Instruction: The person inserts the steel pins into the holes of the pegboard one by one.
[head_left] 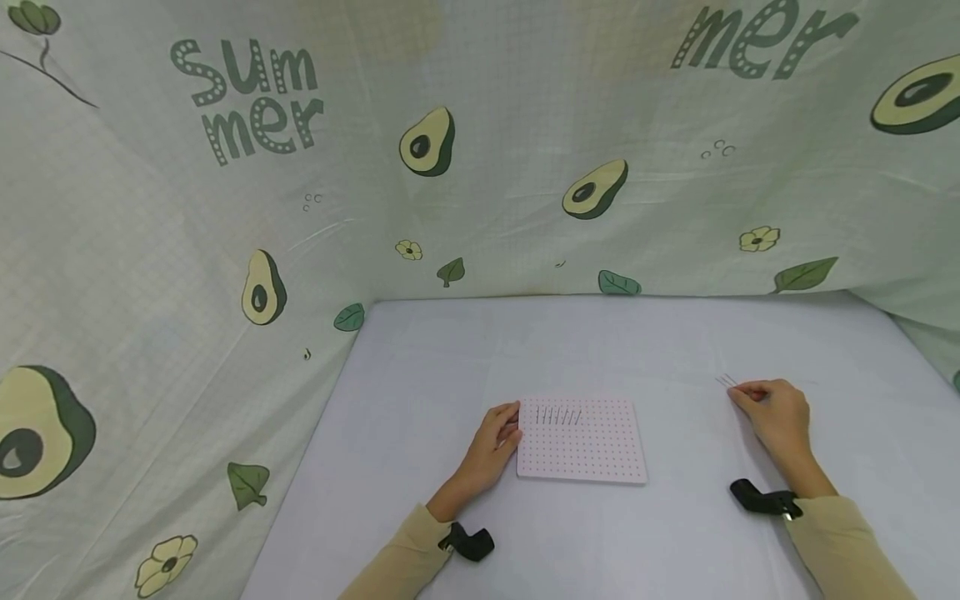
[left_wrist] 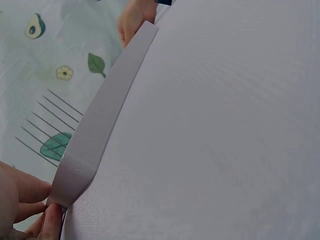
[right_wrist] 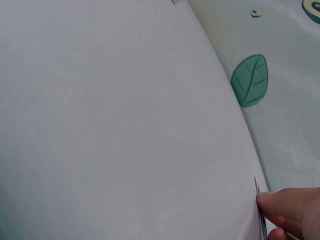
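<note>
Place: a small draped recording booth, not a lived-in room
Walls: pale green avocado-print cloth backdrop (head_left: 525,167) hung on three sides
Base: plain white cloth-covered surface (head_left: 600,350)
Gear: black wrist-worn camera mounts (head_left: 761,500)

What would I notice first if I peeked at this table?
First, the green avocado cloth hung behind and beside the white table. Then the pink board full of holes in the middle, with thin needles standing in a row near its far edge. The left hand holds the board's edge, and the right hand pinches more needles.
</note>
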